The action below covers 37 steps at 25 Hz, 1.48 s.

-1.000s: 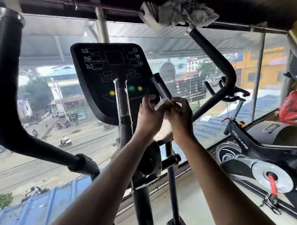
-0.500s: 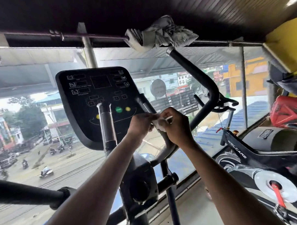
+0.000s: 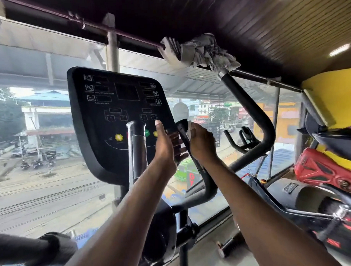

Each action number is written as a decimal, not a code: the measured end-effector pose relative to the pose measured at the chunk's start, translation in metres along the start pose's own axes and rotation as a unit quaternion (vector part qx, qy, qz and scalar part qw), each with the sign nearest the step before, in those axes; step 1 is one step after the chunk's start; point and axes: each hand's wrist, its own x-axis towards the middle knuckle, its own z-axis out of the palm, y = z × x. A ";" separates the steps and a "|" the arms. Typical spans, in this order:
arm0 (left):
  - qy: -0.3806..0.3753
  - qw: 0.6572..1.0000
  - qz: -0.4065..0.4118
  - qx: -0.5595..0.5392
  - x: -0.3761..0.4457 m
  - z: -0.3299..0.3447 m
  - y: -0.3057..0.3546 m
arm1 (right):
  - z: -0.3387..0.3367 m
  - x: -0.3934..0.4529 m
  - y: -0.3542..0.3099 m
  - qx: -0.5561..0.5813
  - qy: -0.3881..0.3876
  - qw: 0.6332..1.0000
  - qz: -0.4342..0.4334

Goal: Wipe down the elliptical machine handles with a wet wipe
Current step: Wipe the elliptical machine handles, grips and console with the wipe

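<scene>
Both hands are raised to the short black grip (image 3: 183, 132) that rises just right of the console (image 3: 118, 107). The left hand (image 3: 167, 145) sits on the grip's left side, thumb up against the console's lower right edge, its fingers (image 3: 178, 146) curled loosely toward the bar; whether they close on it or merely touch it cannot be told. The right hand (image 3: 203, 143) is on the grip's right side, seen from the back, fingers bent toward the bar. A sliver of pale wipe (image 3: 189, 130) shows between the right fingers and the grip, just below the grip's top end; most of it is hidden behind the hand, so how firmly it is pinched cannot be told. The wipe lies against the upper part of the grip, between the two hands. Left of the hands, a second upright grip with a silver plate (image 3: 137, 152) stands in front of the console, untouched. The long right handle (image 3: 249, 110) curves up behind the right hand to a bundle of cloth (image 3: 203, 50) wedged at the window's top rail. The long left handle (image 3: 31, 251) crosses the lower left corner, blurred. An exercise bike (image 3: 304, 196) stands to the right.
</scene>
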 end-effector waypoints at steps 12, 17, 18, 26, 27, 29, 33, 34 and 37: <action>0.014 1.000 0.001 -0.017 0.006 -0.007 -0.003 | 0.007 -0.030 -0.003 -0.018 0.064 0.988 -0.138; 0.005 1.000 0.006 -0.006 0.004 -0.005 -0.005 | 0.006 -0.013 -0.011 -0.077 0.040 0.989 -0.120; 0.009 1.000 0.008 -0.007 0.003 -0.006 -0.005 | 0.008 -0.017 -0.008 -0.068 0.037 0.985 -0.154; -0.002 1.000 0.020 0.007 -0.006 -0.006 -0.006 | 0.016 -0.012 0.007 -0.268 0.097 0.914 -0.289; -0.003 1.000 0.019 0.009 -0.006 -0.006 -0.006 | 0.018 -0.010 0.009 -0.278 0.097 0.908 -0.298; -0.009 1.000 0.020 0.018 -0.006 -0.007 -0.005 | 0.014 -0.009 0.014 -0.239 0.097 0.916 -0.307; -0.027 0.999 0.019 0.023 -0.008 -0.006 -0.005 | 0.003 -0.006 0.004 -0.066 0.103 0.973 -0.197; -0.034 0.999 0.021 0.024 -0.008 -0.006 -0.005 | 0.002 -0.004 0.000 -0.046 0.097 0.984 -0.145; -0.042 0.998 0.026 0.025 -0.009 -0.006 -0.007 | 0.000 0.013 -0.001 0.011 -0.045 0.998 0.049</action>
